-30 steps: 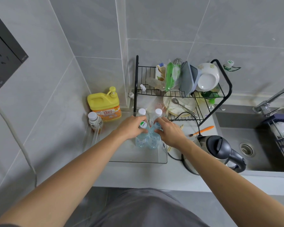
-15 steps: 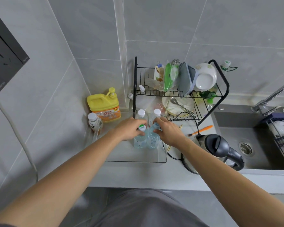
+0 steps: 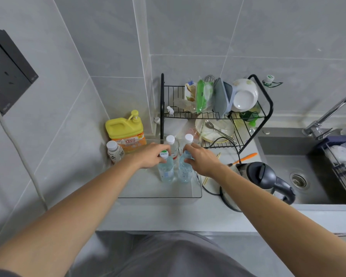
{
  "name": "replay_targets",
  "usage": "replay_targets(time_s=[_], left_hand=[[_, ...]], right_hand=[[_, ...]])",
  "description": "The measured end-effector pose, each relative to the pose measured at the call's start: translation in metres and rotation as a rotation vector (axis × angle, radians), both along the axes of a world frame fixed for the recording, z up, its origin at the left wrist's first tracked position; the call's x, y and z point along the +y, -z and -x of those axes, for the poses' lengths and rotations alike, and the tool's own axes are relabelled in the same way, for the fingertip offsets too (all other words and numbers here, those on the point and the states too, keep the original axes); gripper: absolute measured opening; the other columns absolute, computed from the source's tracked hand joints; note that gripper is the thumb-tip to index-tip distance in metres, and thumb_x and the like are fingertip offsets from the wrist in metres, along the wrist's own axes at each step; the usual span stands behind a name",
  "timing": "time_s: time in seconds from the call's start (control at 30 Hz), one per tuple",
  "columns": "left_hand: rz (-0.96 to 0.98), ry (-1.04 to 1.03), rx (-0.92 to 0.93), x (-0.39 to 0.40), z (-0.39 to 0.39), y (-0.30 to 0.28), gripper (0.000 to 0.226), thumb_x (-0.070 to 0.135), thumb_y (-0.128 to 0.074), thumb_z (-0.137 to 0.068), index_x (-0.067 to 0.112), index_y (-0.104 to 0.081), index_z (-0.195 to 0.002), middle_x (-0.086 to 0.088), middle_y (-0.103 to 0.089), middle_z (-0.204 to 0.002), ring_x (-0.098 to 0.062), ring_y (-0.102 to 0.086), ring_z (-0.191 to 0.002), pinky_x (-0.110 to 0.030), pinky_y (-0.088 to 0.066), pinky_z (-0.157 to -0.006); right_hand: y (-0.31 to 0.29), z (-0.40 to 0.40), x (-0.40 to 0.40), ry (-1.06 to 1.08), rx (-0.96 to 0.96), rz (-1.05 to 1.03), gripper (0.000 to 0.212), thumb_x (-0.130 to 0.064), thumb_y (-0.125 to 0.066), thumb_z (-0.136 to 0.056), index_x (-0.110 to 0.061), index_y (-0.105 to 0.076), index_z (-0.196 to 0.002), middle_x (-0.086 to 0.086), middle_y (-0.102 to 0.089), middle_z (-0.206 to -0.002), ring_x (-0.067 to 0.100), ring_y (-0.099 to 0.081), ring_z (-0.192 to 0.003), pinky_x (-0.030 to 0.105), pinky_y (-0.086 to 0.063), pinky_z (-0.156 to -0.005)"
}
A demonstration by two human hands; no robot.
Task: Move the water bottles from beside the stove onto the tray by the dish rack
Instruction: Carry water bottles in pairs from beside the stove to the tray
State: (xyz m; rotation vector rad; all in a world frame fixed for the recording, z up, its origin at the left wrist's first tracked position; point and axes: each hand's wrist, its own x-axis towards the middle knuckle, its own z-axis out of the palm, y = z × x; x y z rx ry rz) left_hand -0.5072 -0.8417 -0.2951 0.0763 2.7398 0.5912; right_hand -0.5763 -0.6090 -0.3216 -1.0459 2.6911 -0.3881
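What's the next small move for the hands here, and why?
Probably let go and draw both hands back. The left hand and right hand each grip a water bottle that already stands upright in the clear tray beside the dish rack, with two more bottles behind.

Clear plastic tray (image 3: 160, 194), black wire rack (image 3: 214, 114)

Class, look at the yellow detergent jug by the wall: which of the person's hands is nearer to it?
Left. The left hand rests on a bottle just right of the detergent jug; the right hand is farther right, toward the kettle.
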Motion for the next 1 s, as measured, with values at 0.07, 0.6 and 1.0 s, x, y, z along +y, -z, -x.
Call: replay_targets(time_s=[0.07,0.6,1.0], left_hand=[[0.058,-0.016,0.031,0.005,-0.003,-0.001,0.025,0.039,-0.071,-0.097,0.031,-0.051,-0.109,0.007,-0.049,-0.081,-0.022,-0.057,-0.079,-0.035,-0.039,-0.061],[0.2,-0.105,0.141,0.041,0.002,0.006,0.04,0.054,-0.06,-0.101,0.019,-0.041,-0.102,-0.002,-0.046,-0.076,-0.026,-0.052,-0.071,-0.035,-0.025,-0.05],[0.098,-0.122,0.131,0.041,0.005,0.013,0.043,0.054,-0.071,-0.093,0.021,-0.044,-0.097,-0.007,-0.061,-0.087,-0.029,-0.062,-0.077,-0.04,-0.043,-0.061]], right_hand=[[0.0,-0.001,0.0,0.001,0.001,-0.004,0.031,-0.032,-0.065,-0.101,-0.019,-0.051,-0.125,0.005,-0.058,-0.122,0.034,-0.064,-0.099,0.044,-0.054,-0.078],[-0.001,-0.003,-0.001,0.025,0.016,0.007,0.029,-0.03,-0.065,-0.101,-0.018,-0.054,-0.126,0.005,-0.059,-0.12,0.035,-0.065,-0.1,0.042,-0.052,-0.077],[-0.003,0.004,0.004,-0.016,0.0,-0.016,0.032,-0.028,-0.065,-0.1,-0.02,-0.054,-0.128,0.006,-0.057,-0.123,0.034,-0.064,-0.104,0.039,-0.045,-0.074]])
